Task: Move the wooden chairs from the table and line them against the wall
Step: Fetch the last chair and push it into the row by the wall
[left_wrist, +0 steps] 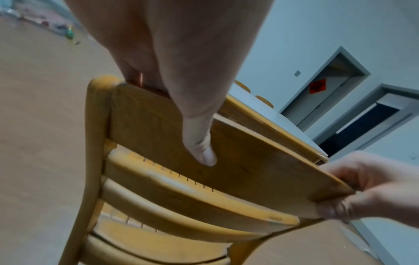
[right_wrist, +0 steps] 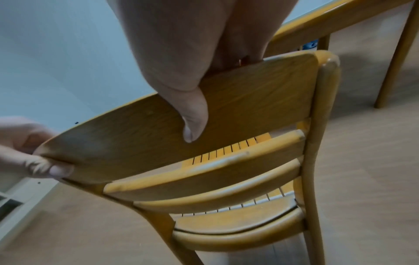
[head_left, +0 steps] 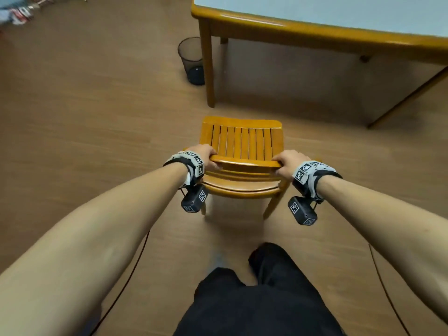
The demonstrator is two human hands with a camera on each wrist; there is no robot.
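A wooden chair (head_left: 242,141) with a slatted seat stands on the floor in front of me, its seat facing the table (head_left: 315,32). My left hand (head_left: 206,156) grips the left end of its top back rail (head_left: 244,163), and my right hand (head_left: 288,163) grips the right end. In the left wrist view my left thumb (left_wrist: 199,143) lies down the back of the rail (left_wrist: 260,161), with the fingers over the top. The right wrist view shows my right thumb (right_wrist: 195,118) on the rail (right_wrist: 140,136) in the same way. A gap of floor separates chair and table.
A black mesh waste bin (head_left: 191,60) stands by the table's near left leg (head_left: 208,69). Clutter (head_left: 21,10) lies along the far left of the floor. Open wooden floor spreads to the left. Two doors (left_wrist: 328,89) show in the pale wall beyond the table.
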